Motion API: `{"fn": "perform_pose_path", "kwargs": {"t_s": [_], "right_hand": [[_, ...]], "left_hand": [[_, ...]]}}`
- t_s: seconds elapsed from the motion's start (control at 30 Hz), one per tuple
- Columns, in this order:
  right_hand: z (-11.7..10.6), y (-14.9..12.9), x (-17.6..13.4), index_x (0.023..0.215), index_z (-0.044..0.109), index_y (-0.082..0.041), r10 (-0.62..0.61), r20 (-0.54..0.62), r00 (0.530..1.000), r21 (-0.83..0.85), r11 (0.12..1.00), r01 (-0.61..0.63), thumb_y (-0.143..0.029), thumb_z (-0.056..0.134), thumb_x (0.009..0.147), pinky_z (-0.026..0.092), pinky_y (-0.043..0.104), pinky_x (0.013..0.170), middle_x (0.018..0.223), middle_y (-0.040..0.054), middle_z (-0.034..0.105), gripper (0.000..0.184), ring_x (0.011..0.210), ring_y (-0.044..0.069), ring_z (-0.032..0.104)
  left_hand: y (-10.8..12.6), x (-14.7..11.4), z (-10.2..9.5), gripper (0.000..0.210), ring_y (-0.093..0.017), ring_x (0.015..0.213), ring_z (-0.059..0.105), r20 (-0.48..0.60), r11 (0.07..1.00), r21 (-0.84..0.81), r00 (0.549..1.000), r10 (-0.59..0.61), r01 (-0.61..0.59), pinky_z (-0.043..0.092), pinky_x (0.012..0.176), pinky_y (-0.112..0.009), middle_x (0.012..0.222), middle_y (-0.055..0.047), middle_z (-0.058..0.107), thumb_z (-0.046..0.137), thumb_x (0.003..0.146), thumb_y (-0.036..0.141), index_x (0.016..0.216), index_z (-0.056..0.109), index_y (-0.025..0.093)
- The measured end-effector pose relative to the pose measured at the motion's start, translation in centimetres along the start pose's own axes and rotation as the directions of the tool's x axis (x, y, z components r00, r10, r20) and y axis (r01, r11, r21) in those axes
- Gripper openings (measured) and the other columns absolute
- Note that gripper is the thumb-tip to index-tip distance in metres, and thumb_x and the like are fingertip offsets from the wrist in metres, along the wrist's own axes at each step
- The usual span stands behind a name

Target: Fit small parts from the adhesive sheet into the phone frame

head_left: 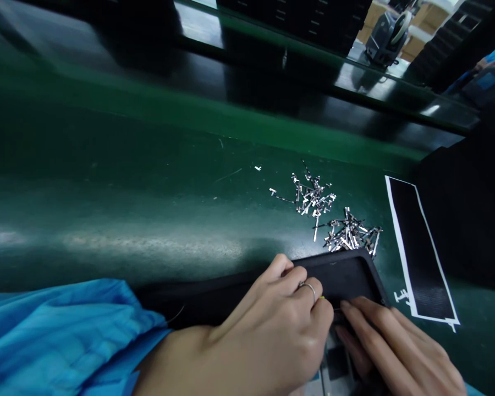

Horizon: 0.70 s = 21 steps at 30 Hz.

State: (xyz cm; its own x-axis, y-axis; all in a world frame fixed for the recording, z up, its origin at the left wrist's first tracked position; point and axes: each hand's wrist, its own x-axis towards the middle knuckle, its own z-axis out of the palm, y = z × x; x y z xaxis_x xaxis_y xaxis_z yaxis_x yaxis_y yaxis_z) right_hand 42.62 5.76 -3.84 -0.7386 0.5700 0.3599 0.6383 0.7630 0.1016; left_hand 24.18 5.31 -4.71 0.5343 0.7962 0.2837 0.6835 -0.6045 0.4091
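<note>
Two hands (272, 324) (396, 346) on black case (346, 272) rim, metal clips (334, 214) just beyond

The left hand (272, 324) comes in from the lower left, its forearm bare below a bunched blue sleeve (61, 335). Its fingers curl downward, knuckles raised, a ring on one finger. The right hand (400, 346) lies just beside it at the lower right, fingers straight and flat, fingertips close to the left hand's knuckles.
</note>
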Motion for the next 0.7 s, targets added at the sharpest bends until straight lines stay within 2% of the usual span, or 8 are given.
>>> {"fn": "perform_pose_path", "kwargs": {"t_s": [0.1,0.2,0.33,0.53,0.6,0.7], "right_hand": [[-0.1,0.6,1.6,0.065,0.059,-0.015,-0.050,0.010,0.999,0.076,0.996,0.050,-0.004,0.019,0.086,0.045,0.023,0.050,0.061,0.0020,0.062,0.047,0.048,0.009,0.055],[0.0,0.7,2.6,0.045,0.048,-0.019,-0.089,0.000,0.996,0.126,0.988,0.088,-0.003,0.015,0.085,0.040,0.024,0.044,0.047,-0.0002,0.053,0.054,0.039,0.009,0.046],[0.5,0.4,2.9,0.040,0.041,-0.019,-0.099,-0.014,0.995,0.143,0.985,0.100,-0.001,0.012,0.085,0.034,0.025,0.042,0.042,-0.0011,0.044,0.057,0.037,0.009,0.040],[0.2,0.3,2.6,0.045,0.048,-0.019,-0.044,-0.034,0.998,0.149,0.988,0.049,-0.007,0.012,0.089,0.041,0.023,0.049,0.046,0.0004,0.052,0.058,0.041,0.009,0.046],[0.3,0.3,2.2,0.055,0.054,-0.017,-0.022,-0.049,0.999,0.125,0.992,0.028,-0.009,0.015,0.090,0.042,0.022,0.053,0.053,0.0012,0.057,0.053,0.046,0.009,0.050],[0.7,-0.1,1.6,0.070,0.058,-0.012,-0.056,-0.074,0.996,0.066,0.996,0.061,-0.007,0.019,0.089,0.043,0.024,0.057,0.065,0.0040,0.063,0.043,0.053,0.010,0.056]], "left_hand": [[0.2,-0.1,-0.2,0.016,-0.017,0.076,0.054,-0.014,1.000,0.009,1.000,-0.021,0.021,0.037,0.080,-0.030,0.082,-0.004,0.063,0.043,0.082,0.010,0.081,0.059,0.014],[0.2,0.0,-0.3,0.014,-0.016,0.073,0.054,-0.016,0.999,0.031,1.000,-0.024,0.024,0.037,0.082,-0.030,0.080,-0.002,0.063,0.046,0.081,0.011,0.076,0.058,0.015],[-0.1,0.3,-0.2,0.016,-0.015,0.070,0.053,-0.040,0.998,0.056,0.999,-0.009,0.011,0.037,0.082,-0.029,0.077,-0.001,0.063,0.046,0.080,0.008,0.075,0.059,0.016],[-0.2,0.0,-0.1,0.018,-0.014,0.069,0.053,-0.072,0.998,0.063,0.997,0.016,-0.011,0.037,0.080,-0.028,0.076,0.000,0.062,0.043,0.081,0.010,0.073,0.058,0.016],[-0.1,-0.2,0.1,0.019,-0.014,0.071,0.053,-0.101,0.997,0.073,0.995,0.009,-0.001,0.037,0.079,-0.028,0.079,-0.001,0.062,0.042,0.081,0.010,0.073,0.057,0.016],[0.0,-0.3,0.5,0.019,-0.015,0.071,0.052,-0.145,0.996,0.086,0.989,0.011,0.001,0.037,0.078,-0.030,0.077,-0.002,0.061,0.040,0.078,0.007,0.073,0.056,0.015]]}}
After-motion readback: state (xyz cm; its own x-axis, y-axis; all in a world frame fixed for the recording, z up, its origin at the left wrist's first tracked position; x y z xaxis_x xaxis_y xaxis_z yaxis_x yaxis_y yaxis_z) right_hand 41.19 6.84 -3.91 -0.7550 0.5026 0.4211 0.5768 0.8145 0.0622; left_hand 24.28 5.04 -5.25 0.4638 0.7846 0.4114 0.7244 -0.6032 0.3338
